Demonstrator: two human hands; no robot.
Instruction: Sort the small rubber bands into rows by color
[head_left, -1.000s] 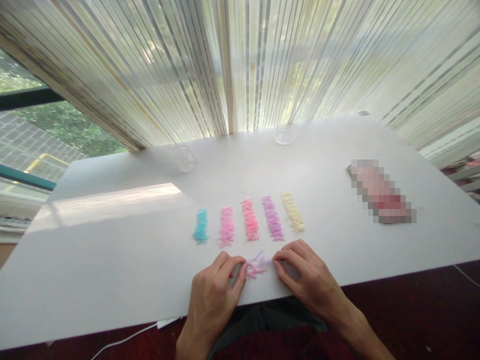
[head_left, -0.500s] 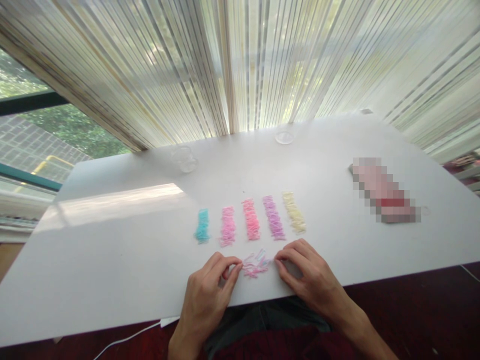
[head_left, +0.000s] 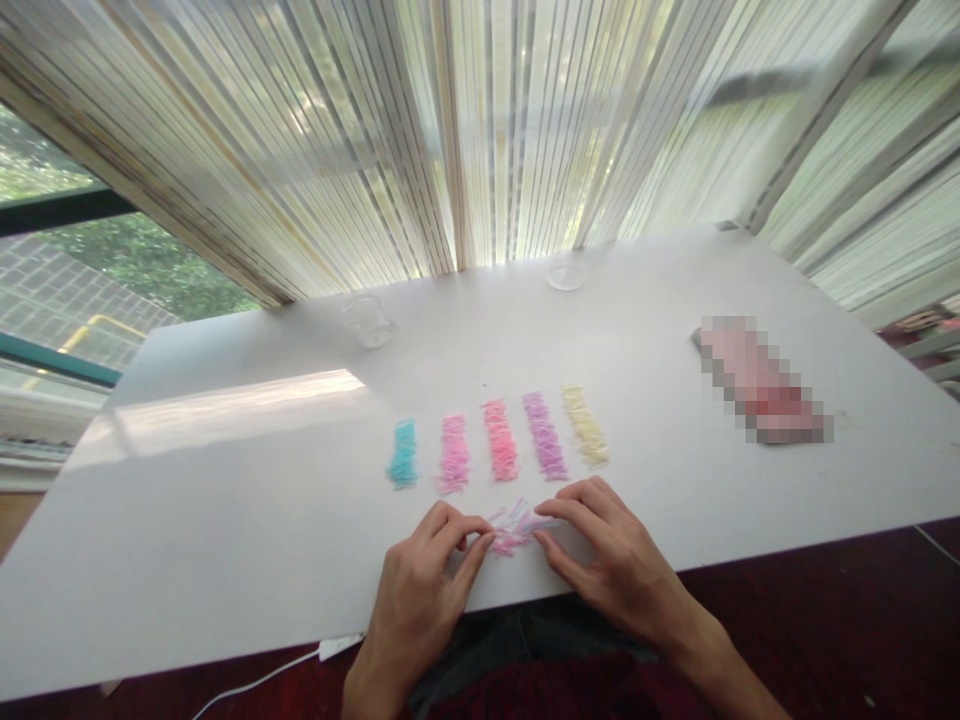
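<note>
A loose pile of short, thin pieces, mostly pink and lilac with some pale ones, lies near the table's front edge. At its left side my left hand has thumb and forefinger pinched together; anything between the tips is too small to make out. My right hand is at the pile's right side, thumb and forefinger parted around its edge. Beyond the pile, similar pieces lie stacked in separate columns: turquoise, pink, coral, purple and yellow.
A clear container stands toward the back of the white table, with a clear round lid farther right. To the right lies a pixelated pinkish flat object. A white cable runs below the front edge.
My right hand has shifted left to the pile, and its thumb and forefinger have spread apart. My left hand has moved slightly right, still pinched. The columns look unchanged.
</note>
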